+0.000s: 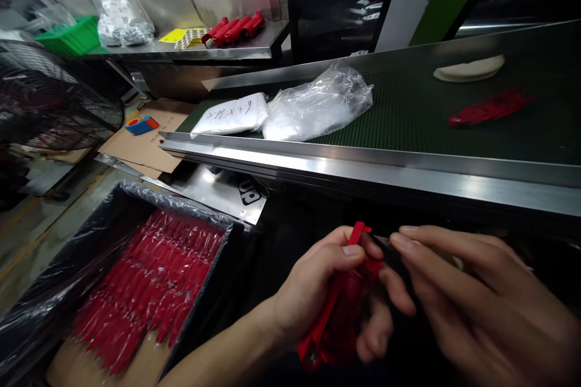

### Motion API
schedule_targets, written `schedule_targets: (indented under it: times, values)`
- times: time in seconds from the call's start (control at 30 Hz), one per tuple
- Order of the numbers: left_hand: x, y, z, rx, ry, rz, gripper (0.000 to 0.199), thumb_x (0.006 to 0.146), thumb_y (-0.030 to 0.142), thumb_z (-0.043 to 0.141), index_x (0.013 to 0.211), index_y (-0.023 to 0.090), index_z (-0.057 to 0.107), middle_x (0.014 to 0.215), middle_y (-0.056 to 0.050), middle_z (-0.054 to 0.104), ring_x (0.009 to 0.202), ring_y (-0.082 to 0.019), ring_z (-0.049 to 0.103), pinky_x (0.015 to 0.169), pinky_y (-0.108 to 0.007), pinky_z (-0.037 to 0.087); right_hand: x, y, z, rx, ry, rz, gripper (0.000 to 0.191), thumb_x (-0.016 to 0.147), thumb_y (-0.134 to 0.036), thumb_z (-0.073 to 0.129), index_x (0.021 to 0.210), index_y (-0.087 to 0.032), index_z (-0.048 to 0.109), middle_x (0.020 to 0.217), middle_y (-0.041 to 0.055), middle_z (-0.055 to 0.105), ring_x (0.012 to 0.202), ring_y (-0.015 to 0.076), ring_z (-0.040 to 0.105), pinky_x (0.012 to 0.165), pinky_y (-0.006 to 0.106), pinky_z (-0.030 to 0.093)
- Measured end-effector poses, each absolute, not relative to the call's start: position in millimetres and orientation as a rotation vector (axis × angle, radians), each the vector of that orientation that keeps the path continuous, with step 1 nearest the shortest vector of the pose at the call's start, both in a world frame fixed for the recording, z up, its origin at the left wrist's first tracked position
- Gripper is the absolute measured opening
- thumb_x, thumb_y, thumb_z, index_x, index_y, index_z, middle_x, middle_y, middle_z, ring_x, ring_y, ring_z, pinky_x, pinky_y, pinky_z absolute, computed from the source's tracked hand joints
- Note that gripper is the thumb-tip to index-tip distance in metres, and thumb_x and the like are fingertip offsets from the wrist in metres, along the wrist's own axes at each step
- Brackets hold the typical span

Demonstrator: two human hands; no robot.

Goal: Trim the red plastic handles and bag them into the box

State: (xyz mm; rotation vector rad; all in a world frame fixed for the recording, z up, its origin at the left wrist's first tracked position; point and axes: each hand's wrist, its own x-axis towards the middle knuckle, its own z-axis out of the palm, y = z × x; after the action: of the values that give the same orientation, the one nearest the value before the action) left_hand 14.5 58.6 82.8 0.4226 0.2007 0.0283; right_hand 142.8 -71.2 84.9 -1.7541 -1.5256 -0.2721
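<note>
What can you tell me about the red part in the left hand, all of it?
The red part is long, glossy and plastic-looking, with a narrow upright tab at its upper end and a small shiny spot, perhaps a screw, near the lower. Blur hides finer detail. The left hand grips it at a slant.

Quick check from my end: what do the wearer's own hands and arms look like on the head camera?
The left hand and right hand are both bare: no gloves, and no ring or watch shows. The left forearm is uncovered, no sleeve in view. Whether the right arm has a sleeve, I cannot tell.
</note>
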Motion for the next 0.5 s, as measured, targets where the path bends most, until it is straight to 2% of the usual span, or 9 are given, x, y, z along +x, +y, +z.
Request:
schedule_targets:
  times: [0.1,0.2,0.3,0.37,0.43,0.5]
  values:
    - [15.2,59.8,85.5,0.438,0.2,-0.022,0.048,0.091,0.045,0.04,0.087,0.003,0.064,0.063,-0.009,0.061,0.04,-0.011,0.056,0.034,-0.016,0.045,141.1,-71.8,81.3,-1.77,-1.583,-0.262,0.049,0.089,-0.005,0.056,0.134,-0.024,0.055,0.122,0.0106,0.06,0.108,0.0252,0.058,0.088,0.042,0.044]
    - [14.3,59.9,88.4,0.403,0.173,-0.034,0.046,0.091,0.044,0.04,0.089,0.006,0.065,0.065,-0.009,0.063,0.04,-0.012,0.056,0.033,-0.017,0.044,140.5,-71.5,79.6,-1.786,-1.576,-0.285,0.052,0.091,-0.005,0.055,0.139,-0.026,0.051,0.121,0.0116,0.06,0.108,0.0266,0.057,0.088,0.044,0.042]
    - [12.4,59.9,88.2,0.399,0.177,-0.084,0.054,0.091,0.049,0.037,0.086,0.003,0.065,0.056,-0.009,0.061,0.037,-0.013,0.054,0.032,-0.017,0.042,141.3,-72.3,79.7,-1.815,-1.58,-0.298,0.055,0.092,-0.007,0.053,0.142,-0.028,0.048,0.12,0.0117,0.06,0.108,0.0274,0.056,0.087,0.045,0.04]
    - [11.3,60.0,87.0,0.408,0.197,-0.119,0.06,0.088,0.054,0.037,0.083,0.002,0.067,0.052,-0.009,0.06,0.033,-0.012,0.051,0.03,-0.018,0.039,142.6,-73.7,79.6,-1.794,-1.66,-0.333,0.054,0.092,-0.009,0.053,0.143,-0.025,0.048,0.121,0.0128,0.06,0.108,0.028,0.055,0.086,0.043,0.04]
    - [10.2,60.6,86.2,0.411,0.201,-0.16,0.062,0.087,0.056,0.035,0.084,0.003,0.067,0.05,-0.007,0.059,0.031,-0.012,0.049,0.03,-0.019,0.036,144.1,-75.2,78.7,-1.785,-1.719,-0.358,0.054,0.092,-0.009,0.053,0.143,-0.022,0.047,0.121,0.0139,0.059,0.107,0.0285,0.055,0.085,0.043,0.04]
    - [8.9,61.8,85.8,0.41,0.198,-0.214,0.064,0.085,0.058,0.032,0.085,0.005,0.067,0.05,-0.007,0.059,0.032,-0.013,0.05,0.032,-0.02,0.036,146.2,-76.4,77.2,-1.817,-1.674,-0.34,0.055,0.092,-0.009,0.05,0.145,-0.025,0.045,0.121,0.0132,0.059,0.108,0.0289,0.055,0.086,0.044,0.04]
